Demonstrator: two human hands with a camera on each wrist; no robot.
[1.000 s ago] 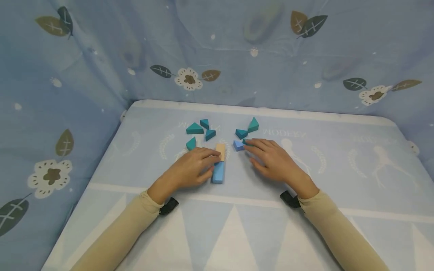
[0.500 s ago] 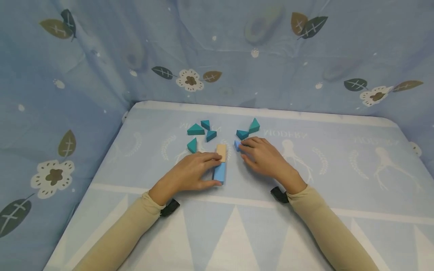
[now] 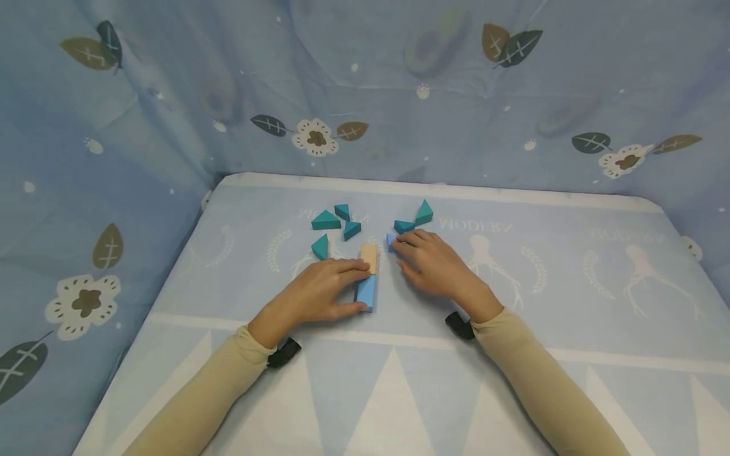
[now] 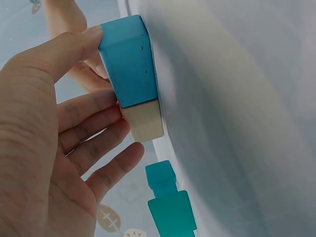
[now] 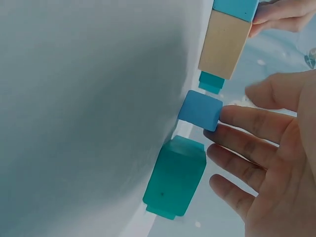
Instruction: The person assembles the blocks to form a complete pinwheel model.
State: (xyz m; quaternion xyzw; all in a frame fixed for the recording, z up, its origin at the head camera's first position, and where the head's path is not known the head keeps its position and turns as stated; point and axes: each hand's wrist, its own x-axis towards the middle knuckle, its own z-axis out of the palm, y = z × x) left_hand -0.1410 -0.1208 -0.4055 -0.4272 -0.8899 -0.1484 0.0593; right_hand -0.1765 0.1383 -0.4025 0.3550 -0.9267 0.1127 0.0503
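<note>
A light-blue rectangular block point(image 3: 366, 293) and a natural wooden block point(image 3: 369, 255) lie end to end in a line. My left hand point(image 3: 315, 290) rests along their left side, its thumb at the near end of the blue block and its fingertips by the seam. In the left wrist view, these fingers point(image 4: 89, 111) stay fairly straight. My right hand point(image 3: 435, 265) touches a small light-blue triangular block point(image 3: 390, 243) with nearly straight fingertips, its thumb held apart. The right wrist view shows that triangular block point(image 5: 200, 109) between the wooden block and a teal block point(image 5: 175, 177).
Left of the wooden block lie several teal triangular blocks point(image 3: 326, 221). Behind my right hand are a dark teal triangular block point(image 3: 403, 226) and a green one point(image 3: 424, 213). A patterned blue curtain point(image 3: 365, 82) hangs along the far and left table edges.
My left thumb has moved down to the near end of the blue block. My right hand has moved left, and the light-blue triangular block has shifted slightly left with it.
</note>
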